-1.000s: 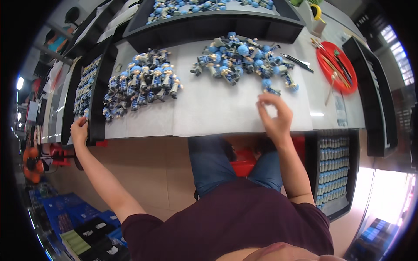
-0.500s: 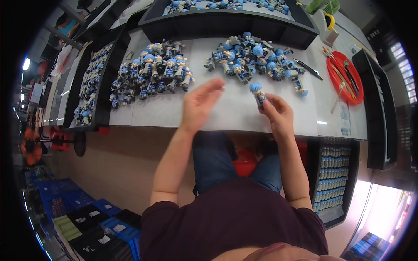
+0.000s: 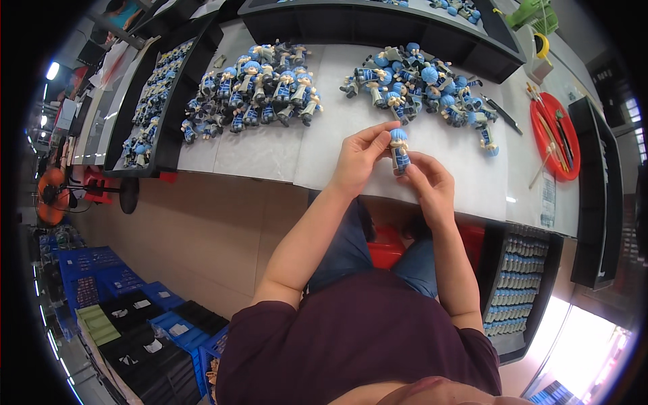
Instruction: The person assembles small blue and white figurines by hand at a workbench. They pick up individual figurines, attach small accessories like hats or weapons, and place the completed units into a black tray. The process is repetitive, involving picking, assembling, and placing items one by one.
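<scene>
A small figurine (image 3: pixel 399 154) with light blue hair and a blue and grey outfit stands upright between my two hands, just above the table's front part. My right hand (image 3: pixel 432 185) grips it low, thumb and fingers near its base. The fingers of my left hand (image 3: pixel 363 156) are pinched against its head and upper side. Beyond my hands lies a loose heap of similar figurines (image 3: pixel 432 84). Another pile of figurines (image 3: pixel 253 88), many facing up, rests farther left on the white-covered table (image 3: pixel 260 152).
A long black tray (image 3: pixel 378 30) of figurines spans the back. Black trays (image 3: pixel 169 128) also stand at the left and at the right (image 3: pixel 597 202). A red oval dish (image 3: pixel 555 145) holds brushes; a dark pen-like tool (image 3: pixel 503 115) lies beside the heap. Low at right, a tray (image 3: pixel 516 283) holds rows of figurines.
My left hand has moved right, from empty and apart to touching the figurine. My right hand still holds it. The view has shifted slightly, so the table appears moved.
</scene>
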Demonstrator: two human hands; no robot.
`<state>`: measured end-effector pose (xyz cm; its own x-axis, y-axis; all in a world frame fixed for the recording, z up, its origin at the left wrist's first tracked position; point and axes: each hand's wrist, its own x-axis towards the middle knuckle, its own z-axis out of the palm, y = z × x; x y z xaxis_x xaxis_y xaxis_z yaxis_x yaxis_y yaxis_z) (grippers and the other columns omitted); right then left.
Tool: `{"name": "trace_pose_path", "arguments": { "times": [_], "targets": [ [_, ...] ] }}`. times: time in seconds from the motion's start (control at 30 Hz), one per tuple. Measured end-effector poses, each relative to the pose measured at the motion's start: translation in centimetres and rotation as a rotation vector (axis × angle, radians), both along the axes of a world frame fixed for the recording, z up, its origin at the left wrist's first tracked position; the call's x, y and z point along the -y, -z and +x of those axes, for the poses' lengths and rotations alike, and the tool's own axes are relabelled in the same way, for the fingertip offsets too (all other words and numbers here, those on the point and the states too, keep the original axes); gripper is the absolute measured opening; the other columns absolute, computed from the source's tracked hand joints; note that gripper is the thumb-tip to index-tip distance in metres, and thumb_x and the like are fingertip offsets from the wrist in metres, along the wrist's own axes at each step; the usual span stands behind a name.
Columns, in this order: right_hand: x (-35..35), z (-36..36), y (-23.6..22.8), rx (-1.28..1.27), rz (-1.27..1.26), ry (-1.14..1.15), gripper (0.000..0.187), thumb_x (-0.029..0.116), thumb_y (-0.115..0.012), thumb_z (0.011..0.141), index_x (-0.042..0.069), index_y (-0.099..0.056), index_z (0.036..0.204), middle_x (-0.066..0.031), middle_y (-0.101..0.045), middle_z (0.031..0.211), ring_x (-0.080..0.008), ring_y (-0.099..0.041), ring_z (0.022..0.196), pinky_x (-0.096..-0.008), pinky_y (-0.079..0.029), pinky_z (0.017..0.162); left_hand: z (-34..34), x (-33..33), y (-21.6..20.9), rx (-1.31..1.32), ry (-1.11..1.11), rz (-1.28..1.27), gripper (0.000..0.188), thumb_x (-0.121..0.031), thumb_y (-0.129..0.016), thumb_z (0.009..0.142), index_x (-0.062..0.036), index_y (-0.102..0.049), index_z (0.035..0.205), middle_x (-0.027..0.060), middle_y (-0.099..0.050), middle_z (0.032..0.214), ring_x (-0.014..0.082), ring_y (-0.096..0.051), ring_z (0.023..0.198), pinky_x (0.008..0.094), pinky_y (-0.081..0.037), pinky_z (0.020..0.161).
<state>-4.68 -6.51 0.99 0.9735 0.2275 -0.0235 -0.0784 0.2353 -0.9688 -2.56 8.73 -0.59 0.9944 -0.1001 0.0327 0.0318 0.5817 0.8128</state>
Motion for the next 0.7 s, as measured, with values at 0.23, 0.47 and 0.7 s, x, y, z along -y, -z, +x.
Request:
{"name": "trace_pose_path", "arguments": {
  "times": [0.23, 0.47, 0.7],
  "targets": [
    [0.02, 0.07, 0.39, 0.009, 0.006, -0.017, 0.027, 0.008, -0.057, 0.084, -0.006, -0.053, 0.106, -0.0124, -0.060, 0.097, -0.0155, -0.059, 0.084, -0.0277, -0.050, 0.072, -0.11, -0.18, 0.28, 0.014, 0.009, -0.033, 0.027, -0.014, -0.052, 0.088, -0.0007, -0.056, 0.111, 0.0089, -0.061, 0.100, 0.0139, -0.057, 0.087, 0.0292, -0.046, 0.079],
    [0.02, 0.02, 0.49, 0.040, -0.023, -0.005, 0.027, 0.007, -0.059, 0.083, -0.006, -0.053, 0.107, -0.0120, -0.059, 0.098, -0.0150, -0.058, 0.085, -0.0282, -0.051, 0.072, -0.04, 0.03, 0.15, -0.005, -0.019, -0.046, 0.026, -0.010, -0.049, 0.089, 0.0017, -0.055, 0.112, 0.0075, -0.061, 0.094, 0.0120, -0.058, 0.083, 0.0259, -0.048, 0.077],
    [0.06, -0.17, 0.30, 0.020, -0.010, 0.020, 0.030, 0.005, -0.063, 0.079, -0.006, -0.053, 0.105, -0.0110, -0.059, 0.095, -0.0143, -0.058, 0.084, -0.0274, -0.050, 0.073, 0.04, -0.13, 0.20, -0.006, 0.021, -0.027, 0.027, -0.014, -0.046, 0.091, -0.0001, -0.053, 0.113, 0.0134, -0.060, 0.103, 0.0154, -0.058, 0.091, 0.0301, -0.046, 0.081]
  ]
}}
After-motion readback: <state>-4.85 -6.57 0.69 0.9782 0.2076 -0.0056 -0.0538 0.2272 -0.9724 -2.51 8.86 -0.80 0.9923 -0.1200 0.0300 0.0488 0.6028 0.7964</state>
